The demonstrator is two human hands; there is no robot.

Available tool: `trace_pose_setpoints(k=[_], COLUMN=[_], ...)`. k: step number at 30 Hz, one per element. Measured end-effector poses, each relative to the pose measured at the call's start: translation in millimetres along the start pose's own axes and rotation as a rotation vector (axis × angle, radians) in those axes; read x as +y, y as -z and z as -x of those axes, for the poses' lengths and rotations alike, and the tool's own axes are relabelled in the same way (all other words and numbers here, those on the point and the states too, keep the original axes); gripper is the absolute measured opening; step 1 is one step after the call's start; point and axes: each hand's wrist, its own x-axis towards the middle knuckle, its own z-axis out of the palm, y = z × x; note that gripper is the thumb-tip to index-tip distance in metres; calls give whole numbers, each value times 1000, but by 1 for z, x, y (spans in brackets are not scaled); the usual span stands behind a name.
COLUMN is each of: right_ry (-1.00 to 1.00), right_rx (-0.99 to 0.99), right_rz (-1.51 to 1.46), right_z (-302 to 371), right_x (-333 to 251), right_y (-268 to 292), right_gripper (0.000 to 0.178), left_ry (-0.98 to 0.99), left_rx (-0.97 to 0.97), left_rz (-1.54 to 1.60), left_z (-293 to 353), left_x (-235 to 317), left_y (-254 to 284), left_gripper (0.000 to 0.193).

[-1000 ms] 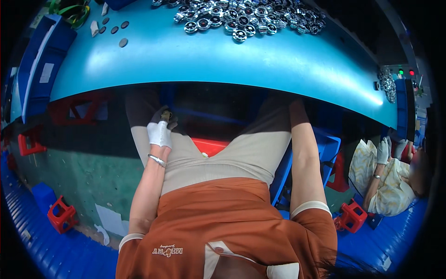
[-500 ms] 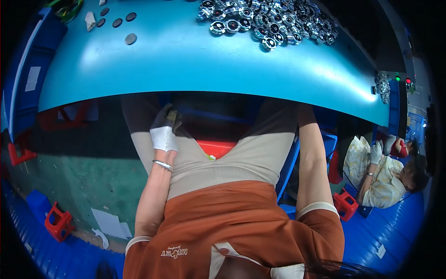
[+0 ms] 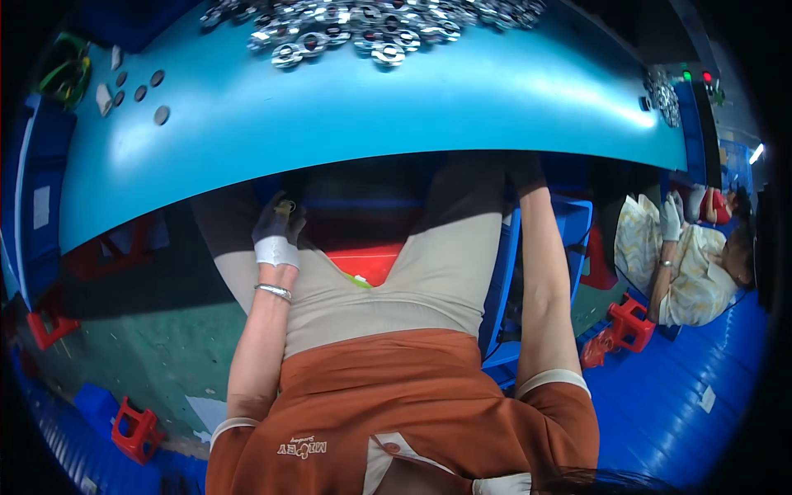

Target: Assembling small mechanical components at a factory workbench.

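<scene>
My left hand point(image 3: 278, 233), in a glove with a white cuff and dark fingers, rests on my left thigh just under the front edge of the blue table point(image 3: 346, 115). Its fingers curl around a small yellowish part point(image 3: 287, 206). A metal bracelet sits on that wrist. My right forearm point(image 3: 540, 280) stretches forward beside my right thigh. My right hand point(image 3: 523, 169) is a dark shape in the table's shadow, and its fingers are not clear. A heap of shiny metal rings point(image 3: 371, 29) lies at the table's far side.
Several dark discs point(image 3: 136, 91) lie on the table's left end. A red crate point(image 3: 371, 260) sits between my knees, a blue crate point(image 3: 577, 227) to my right. A seated co-worker in white gloves point(image 3: 693, 264) is at right. Red stools point(image 3: 136, 429) stand on the floor.
The view has drifted, so the heap of rings now sits nearer the top middle. My left hand stays on my thigh under the table edge; my right arm stays stretched forward.
</scene>
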Motion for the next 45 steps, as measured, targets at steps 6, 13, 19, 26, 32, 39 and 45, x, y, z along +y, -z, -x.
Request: trace_pose_setpoints(k=[6,13,19,26,32,39,45], right_ry=[-57,90,-41,-66,-97,-53,6], right_rx=[-121,-121,-70,12,9,-18,-76], right_rz=[-52,-914,-736,-881,-866,-794,-610], right_z=[26,126,138,126,134,118,109], right_x=[-54,-167,-187,-172,-170,-183,-194], right_y=[45,96,103,105,96,99,91], right_gripper=[16,33,33,40,52,46,29], left_ry=[-9,31,55,-52,-569,-173,-226], left_rx=[41,69,70,-156,-789,-649,-696], left_rz=[-164,-283,-409,-1051,-2154,-2355,-2284], left_z=[-1,3,-6,-81,-63,-112,-109], left_x=[-12,-34,-43,-66,-121,-154,-150], left_y=[-22,-71,-94,-73,-103,-77,-76], left_gripper=[35,30,32,51,68,39,38])
